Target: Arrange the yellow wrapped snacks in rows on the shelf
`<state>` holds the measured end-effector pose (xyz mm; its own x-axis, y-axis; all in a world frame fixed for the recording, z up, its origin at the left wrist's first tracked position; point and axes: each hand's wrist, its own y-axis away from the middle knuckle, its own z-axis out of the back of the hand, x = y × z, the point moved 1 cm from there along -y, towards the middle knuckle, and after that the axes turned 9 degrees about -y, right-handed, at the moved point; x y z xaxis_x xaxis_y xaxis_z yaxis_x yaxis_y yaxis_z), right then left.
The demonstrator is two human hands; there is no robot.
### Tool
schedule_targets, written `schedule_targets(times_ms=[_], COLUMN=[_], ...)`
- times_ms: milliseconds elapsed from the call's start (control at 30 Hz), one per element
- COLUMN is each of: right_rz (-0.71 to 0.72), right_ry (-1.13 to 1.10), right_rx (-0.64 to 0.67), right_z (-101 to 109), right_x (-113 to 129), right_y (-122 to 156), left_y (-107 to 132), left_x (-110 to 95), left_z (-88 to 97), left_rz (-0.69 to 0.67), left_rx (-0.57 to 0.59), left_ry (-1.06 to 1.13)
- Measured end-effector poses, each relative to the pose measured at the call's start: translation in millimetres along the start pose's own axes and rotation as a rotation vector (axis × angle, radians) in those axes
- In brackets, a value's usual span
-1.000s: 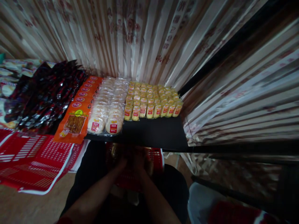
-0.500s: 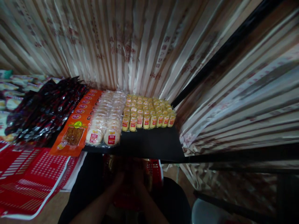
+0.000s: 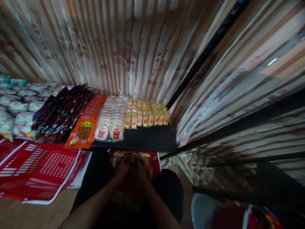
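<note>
Both hands are low in the middle of the view, inside a red basket [image 3: 156, 165] between the knees. My left hand [image 3: 123, 168] and my right hand [image 3: 140, 170] are close together over yellowish wrapped snack packs [image 3: 145, 155] in that basket. Deep shadow covers the fingers, so what they grip, if anything, is hidden. Just beyond the basket, a black shelf [image 3: 147, 138] carries rows of small yellow snack packs [image 3: 151, 119]. To their left stand rows of round white rice crackers [image 3: 116, 130] in clear wrappers, then an orange snack packet [image 3: 83, 128].
Dark shiny packets [image 3: 58, 111] and white snack bags [image 3: 23, 124] lie farther left. Another red basket [image 3: 60, 165] sits below them. A striped curtain [image 3: 107, 47] hangs behind, with black poles [image 3: 195, 71] at the right. A pale tub [image 3: 201, 206] is at lower right.
The view has shifted, bringing more of the white bags at left and the tub at right into sight. Both hands stay in the basket, which now shows more clearly.
</note>
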<state>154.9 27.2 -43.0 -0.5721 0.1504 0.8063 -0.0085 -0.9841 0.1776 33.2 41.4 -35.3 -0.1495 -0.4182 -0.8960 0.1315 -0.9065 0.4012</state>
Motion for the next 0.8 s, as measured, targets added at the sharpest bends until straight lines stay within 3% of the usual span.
schedule_targets(times_ms=[233, 433, 567, 800], right_rz=[0.017, 0.121, 0.158, 0.208], right_ry=[-0.076, -0.236, -0.296, -0.202], right_rx=[-0.089, -0.129, -0.186, -0.275], right_z=[27.0, 51.5, 67.6, 83.6], right_x=[24.5, 48.8, 70.6, 98.0], right_y=[13.9, 17.5, 18.4, -8.4], left_y=[24.1, 38.1, 47.8, 43.0], left_x=[-32.3, -57.3, -77.4, -115.3], left_z=[6.0, 4.0, 2.9, 1.4], left_rz=[-0.16, -0.385, -0.516, -0.678], left_rx=[0.024, -0.077, -0.079, -0.155], left_ry=[-0.05, -0.107, -0.108, -0.221])
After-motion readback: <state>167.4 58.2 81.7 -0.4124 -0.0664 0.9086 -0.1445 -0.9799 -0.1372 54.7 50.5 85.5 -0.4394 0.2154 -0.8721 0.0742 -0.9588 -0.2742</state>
